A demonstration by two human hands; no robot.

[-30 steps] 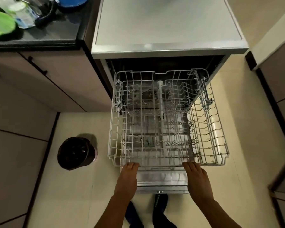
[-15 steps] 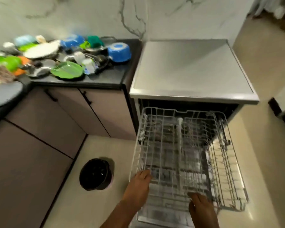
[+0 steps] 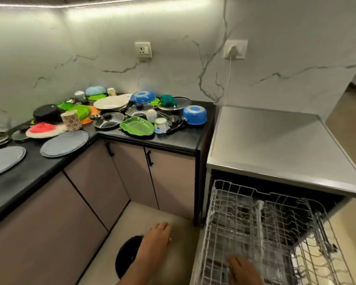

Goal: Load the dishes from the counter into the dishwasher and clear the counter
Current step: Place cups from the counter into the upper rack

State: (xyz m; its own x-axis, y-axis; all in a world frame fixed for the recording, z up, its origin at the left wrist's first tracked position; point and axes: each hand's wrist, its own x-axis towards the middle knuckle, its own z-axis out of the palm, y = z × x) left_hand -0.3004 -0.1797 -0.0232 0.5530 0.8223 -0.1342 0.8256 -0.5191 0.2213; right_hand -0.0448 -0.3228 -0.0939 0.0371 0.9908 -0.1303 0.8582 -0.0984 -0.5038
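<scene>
The dishwasher (image 3: 275, 145) stands open at the end of the black counter (image 3: 173, 138), and its white wire rack (image 3: 265, 233) is pulled out over the floor with nothing in it. The person's right hand (image 3: 244, 270) lies over the front part of the rack, fingers stretched fairly straight across the wires; whether it actually presses on them I cannot tell, as the picture is smeared there. The left hand (image 3: 155, 241) hangs free in the air to the left of the rack, palm down, fingers relaxed and together, holding nothing, and it is apart from the rack. Below it a round black bin (image 3: 125, 258) sits on the pale floor by the brown cupboard doors (image 3: 132, 175). The dishes are all up on the counter, crowded into the corner: a blue bowl (image 3: 194, 114) upside down nearest the dishwasher, a green leaf-shaped tray (image 3: 137, 127) at the counter's front edge, a small white tub (image 3: 161, 125) just beside it, glass lids (image 3: 108, 122), a stack of cream plates (image 3: 111, 102), a second blue bowl (image 3: 143, 96) behind them, and a patterned mug (image 3: 71, 120) further left. Two grey round mats (image 3: 64, 143) lie on the near stretch of counter, well apart from the pile
</scene>
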